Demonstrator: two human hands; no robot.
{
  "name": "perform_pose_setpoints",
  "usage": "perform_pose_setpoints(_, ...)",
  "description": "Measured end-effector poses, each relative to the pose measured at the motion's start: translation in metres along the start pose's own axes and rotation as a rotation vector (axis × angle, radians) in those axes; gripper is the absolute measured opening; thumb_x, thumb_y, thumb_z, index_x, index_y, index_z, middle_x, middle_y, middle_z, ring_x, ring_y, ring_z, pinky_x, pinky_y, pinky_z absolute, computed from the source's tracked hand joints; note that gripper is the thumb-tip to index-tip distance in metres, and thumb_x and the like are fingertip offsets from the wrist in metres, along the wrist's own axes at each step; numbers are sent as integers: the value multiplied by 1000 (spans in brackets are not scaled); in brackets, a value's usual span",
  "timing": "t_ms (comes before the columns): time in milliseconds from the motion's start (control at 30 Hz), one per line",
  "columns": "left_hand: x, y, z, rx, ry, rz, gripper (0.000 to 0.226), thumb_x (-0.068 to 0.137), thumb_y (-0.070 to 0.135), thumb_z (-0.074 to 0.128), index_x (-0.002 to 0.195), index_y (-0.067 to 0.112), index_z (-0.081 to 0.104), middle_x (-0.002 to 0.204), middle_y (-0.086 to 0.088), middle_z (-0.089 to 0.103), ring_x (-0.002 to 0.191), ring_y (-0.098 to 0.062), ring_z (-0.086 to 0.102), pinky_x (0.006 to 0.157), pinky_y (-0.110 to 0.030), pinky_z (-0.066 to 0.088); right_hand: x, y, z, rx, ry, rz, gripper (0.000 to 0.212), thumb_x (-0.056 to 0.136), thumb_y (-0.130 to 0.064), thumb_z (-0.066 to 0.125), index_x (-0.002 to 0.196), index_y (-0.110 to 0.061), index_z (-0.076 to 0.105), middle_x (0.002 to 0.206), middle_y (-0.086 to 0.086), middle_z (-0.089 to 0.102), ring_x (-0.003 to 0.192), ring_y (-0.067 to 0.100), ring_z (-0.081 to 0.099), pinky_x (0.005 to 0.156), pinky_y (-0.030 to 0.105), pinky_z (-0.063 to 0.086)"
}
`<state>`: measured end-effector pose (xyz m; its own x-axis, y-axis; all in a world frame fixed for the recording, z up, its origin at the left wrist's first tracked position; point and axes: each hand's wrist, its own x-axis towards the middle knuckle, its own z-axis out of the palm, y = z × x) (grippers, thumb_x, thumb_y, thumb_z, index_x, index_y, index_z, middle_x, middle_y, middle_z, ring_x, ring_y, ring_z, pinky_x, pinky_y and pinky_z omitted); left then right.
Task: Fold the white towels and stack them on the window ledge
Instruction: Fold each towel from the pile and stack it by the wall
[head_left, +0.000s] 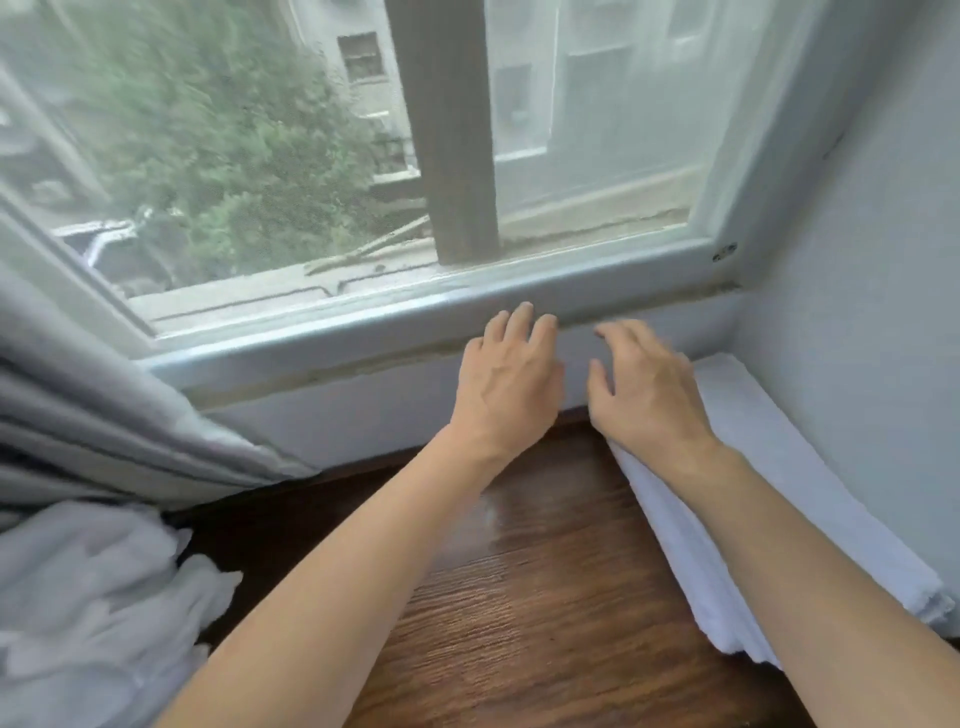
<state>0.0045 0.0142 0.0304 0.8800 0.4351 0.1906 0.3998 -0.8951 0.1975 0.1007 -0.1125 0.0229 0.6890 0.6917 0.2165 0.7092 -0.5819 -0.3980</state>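
- The folded white towels (769, 467) lie in a stack on the dark wooden window ledge (545, 571), pushed into the right corner against the wall (857, 364).
- A crumpled heap of unfolded white towels (93, 597) sits at the left end of the ledge, below the grey curtain (104, 415), well apart from the stack.
- The left hand (511, 384) hovers above the ledge near the window frame (415, 317), fingers extended and relaxed, holding nothing.
- The right hand (644, 395) is over the near-left edge of the stack, fingers loosely spread and grasping nothing; whether its heel touches the cloth cannot be told.
- The step in hand appears to be finishing the placement of a folded towel and letting go.
- To do it well, the person should flatten the top layer with open palms, pressing from the centre outward so no air pocket lifts the fold.
- The stack's long side looks roughly parallel to the wall; squaring the loose front corners, which look slightly ragged at the near end, would keep later towels from sliding.
- The next reach is likely leftward to the heap, taking one towel only so the rest do not drag off the ledge.
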Motion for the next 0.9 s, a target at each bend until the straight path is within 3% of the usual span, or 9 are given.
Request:
perform_pose_setpoints(133, -71, -73, -41, -2, 88, -263, 44, 98, 10, 52, 142, 7, 50, 155, -15, 42, 138, -34, 43, 99, -48, 49, 9, -78, 19, 88, -17, -202, 35, 95, -14, 61, 129, -5, 63, 130, 14, 63, 117, 37, 61, 97, 49, 45)
perform_pose_setpoints(233, -136, -121, -62, -3, 179, -452, 44, 102, 14, 51, 145, 9, 50, 156, -14, 43, 142, -32, 41, 110, -49, 44, -2, -145, 35, 145, -51, -358, 31, 95, -14, 62, 124, -5, 66, 125, 13, 67, 113, 35, 64, 96, 51, 48)
perform_pose_setpoints(367, -219, -180, -83, -48, 222, -700, 40, 102, 18, 50, 141, 11, 53, 149, -9, 49, 135, -32, 46, 109, -50, 41, -31, -235, 61, 169, -131, -536, 28, 94, -16, 63, 120, -7, 69, 124, 12, 67, 109, 36, 65, 92, 51, 52)
perform_pose_setpoints(600, -364, -278, -106, 50, 41, -1045, 49, 102, 20, 52, 150, 18, 38, 153, -8, 37, 128, -31, 49, 95, -43, 50, -99, -368, 122, 158, -345, -680, 11, 94, -21, 56, 95, -14, 64, 92, 5, 66, 83, 34, 63, 67, 42, 53)
perform_pose_setpoints(700, -411, -319, -109, 35, -80, -1133, 65, 100, 19, 57, 157, 28, 27, 156, -11, 27, 134, -34, 44, 97, -45, 51, -123, -408, 160, 133, -544, -660, 23, 97, -27, 56, 115, -18, 67, 99, 5, 74, 94, 34, 69, 74, 41, 56)
perform_pose_setpoints(767, -432, -344, -110, -15, -59, -1118, 48, 104, 28, 54, 150, 28, 40, 147, -10, 36, 126, -33, 52, 93, -45, 54, -138, -430, 184, 111, -652, -643, 40, 98, -32, 60, 136, -18, 59, 115, 9, 73, 106, 31, 69, 84, 41, 56)
perform_pose_setpoints(833, -445, -363, -111, -40, 14, -1032, 28, 106, 31, 50, 132, 22, 55, 131, -7, 51, 113, -30, 61, 84, -42, 54, -153, -447, 206, 125, -681, -634, 50, 97, -36, 64, 142, -18, 53, 124, 10, 69, 114, 31, 66, 89, 41, 55)
perform_pose_setpoints(900, -452, -377, -115, -93, 123, -937, 25, 108, 30, 46, 126, 19, 59, 120, -6, 61, 107, -28, 64, 79, -40, 54, -165, -459, 224, 152, -659, -596, 58, 94, -43, 68, 143, -19, 50, 128, 8, 66, 115, 31, 64, 87, 40, 53)
